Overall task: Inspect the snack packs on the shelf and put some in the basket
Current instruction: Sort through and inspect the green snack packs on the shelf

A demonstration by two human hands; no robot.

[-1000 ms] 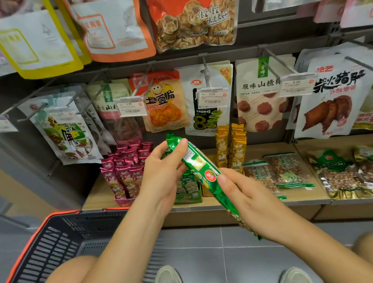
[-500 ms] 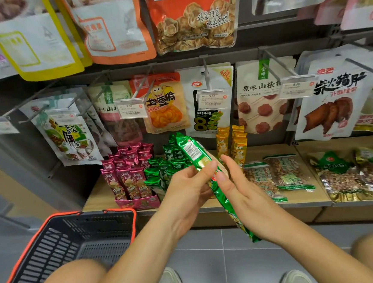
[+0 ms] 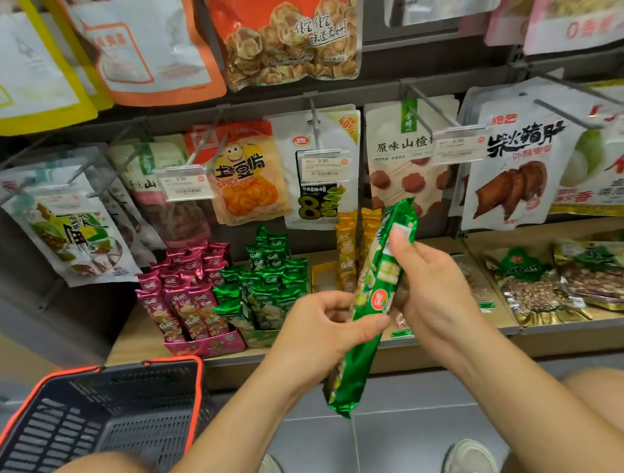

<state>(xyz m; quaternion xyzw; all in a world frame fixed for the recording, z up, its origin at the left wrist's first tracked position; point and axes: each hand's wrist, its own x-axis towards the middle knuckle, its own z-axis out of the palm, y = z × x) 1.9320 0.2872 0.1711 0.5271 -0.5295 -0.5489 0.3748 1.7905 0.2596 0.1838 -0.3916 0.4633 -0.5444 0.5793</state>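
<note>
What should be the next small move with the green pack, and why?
Probably release the right hand and carry the pack with the left hand down-left into the basket. Both hands hold it, tilted, in front of the shelf, so inspection seems near done, and the basket sits open at the lower left.

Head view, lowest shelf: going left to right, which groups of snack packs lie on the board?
Magenta snack packs → green snack packs → orange-yellow snack packs → gold-edged nut bags. The held green pack, gripped by the left hand and right hand, overlaps them, so it is left out.
</note>
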